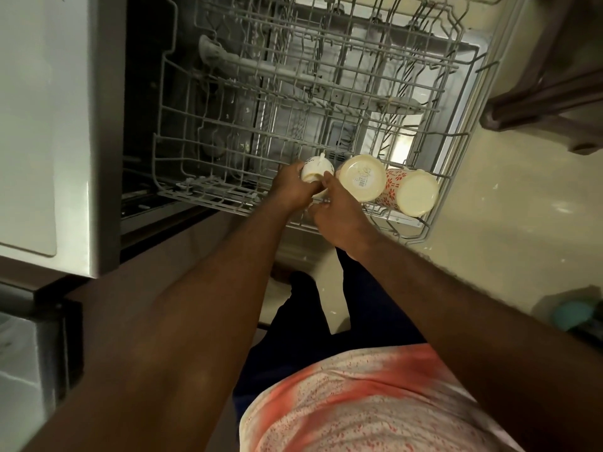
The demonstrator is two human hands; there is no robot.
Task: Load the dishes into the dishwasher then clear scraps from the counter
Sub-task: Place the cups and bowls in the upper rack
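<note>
head view, looking steeply down, close over dishwasher rack [293,125], single view

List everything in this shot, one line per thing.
dishwasher rack: one, grey wire, pulled out of the dishwasher
white cup: one, white with a handle, front of the rack, between both hands
plain cup: one, cream, base up with a sticker, just right of the white cup
patterned cup: one, red floral on cream, base towards the camera, furthest right in the front row
cabinet door: one, white, left of the dishwasher
dark furniture: one, brown, upper right
teal object: one, teal, lower right, too blurred to identify
shirt: one, white and pink-red, bottom
left hand: grips the white cup
right hand: pinches the white cup's rim
</note>
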